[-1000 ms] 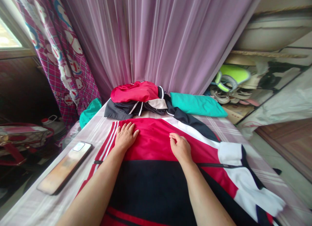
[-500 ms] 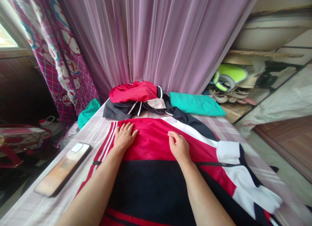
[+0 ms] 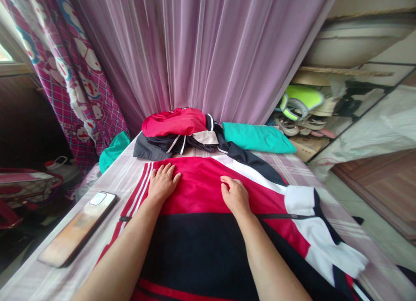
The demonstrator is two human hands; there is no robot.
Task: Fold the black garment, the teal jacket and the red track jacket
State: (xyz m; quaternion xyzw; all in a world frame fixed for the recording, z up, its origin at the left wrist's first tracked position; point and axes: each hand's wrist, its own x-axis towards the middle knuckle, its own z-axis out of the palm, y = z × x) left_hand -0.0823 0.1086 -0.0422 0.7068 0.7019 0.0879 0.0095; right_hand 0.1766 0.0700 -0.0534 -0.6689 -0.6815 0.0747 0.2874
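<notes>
A red, black and white track jacket [image 3: 201, 192] lies spread flat on the bed in front of me. My left hand [image 3: 162, 182] rests palm down on its red upper part near the white stripes, fingers stretched out. My right hand [image 3: 234, 195] lies on the red cloth further right, fingers curled and pressed into the fabric. One sleeve [image 3: 325, 236] with a white cuff trails off to the right.
A pile of red and black clothes [image 3: 177, 130] and a folded teal cloth [image 3: 256, 138] lie at the far end by the pink curtain [image 3: 208, 50]. A phone [image 3: 78, 227] lies on the striped sheet at left. Shoes sit on shelves [image 3: 302, 110] at right.
Both hands stay on the red part of the jacket. The whole scene has shifted slightly left in view as my head turned.
</notes>
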